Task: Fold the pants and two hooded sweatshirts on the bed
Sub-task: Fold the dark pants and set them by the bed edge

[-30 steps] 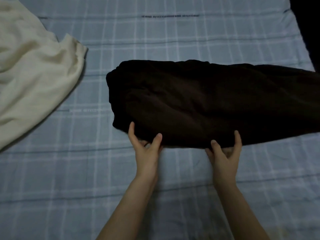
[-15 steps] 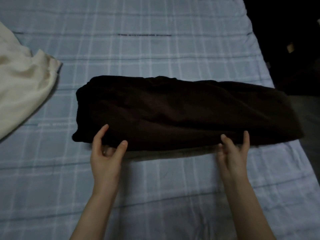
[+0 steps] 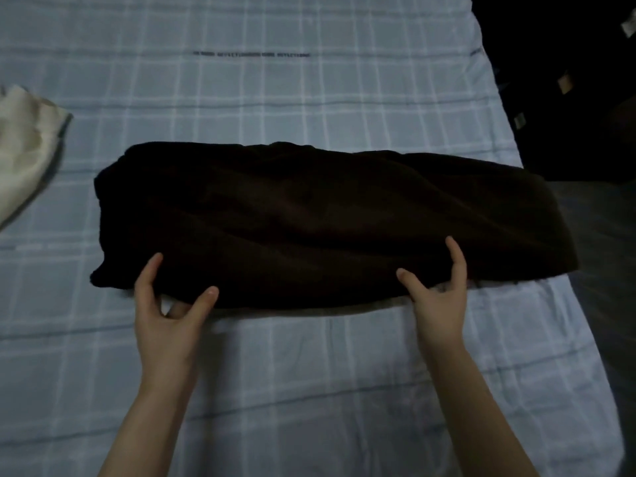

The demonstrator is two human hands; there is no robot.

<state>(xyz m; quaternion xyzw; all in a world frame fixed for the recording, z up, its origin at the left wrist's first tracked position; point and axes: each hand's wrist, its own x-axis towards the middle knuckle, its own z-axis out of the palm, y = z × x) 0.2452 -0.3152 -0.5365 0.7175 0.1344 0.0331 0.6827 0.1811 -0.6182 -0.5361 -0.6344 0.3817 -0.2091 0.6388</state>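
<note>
A dark brown garment [image 3: 320, 218], folded into a long band, lies across the middle of the bed [image 3: 275, 373]. My left hand [image 3: 165, 318] grips its near edge towards the left end, thumb and forefinger on top and the other fingers tucked under the cloth. My right hand [image 3: 438, 301] holds the near edge towards the right end in the same way. The near edge is lifted slightly off the sheet. A cream garment [image 3: 24, 146] lies crumpled at the left edge of the view, apart from both hands.
The bed has a light blue checked sheet. Its right edge [image 3: 537, 215] runs diagonally down the right side, with dark floor and dim objects beyond. The garment's right end reaches almost to that edge.
The view has swung right, so the cream garment sits further left in view. My hands have spread wider apart along the dark garment's near edge, the right one nearer its right end.
</note>
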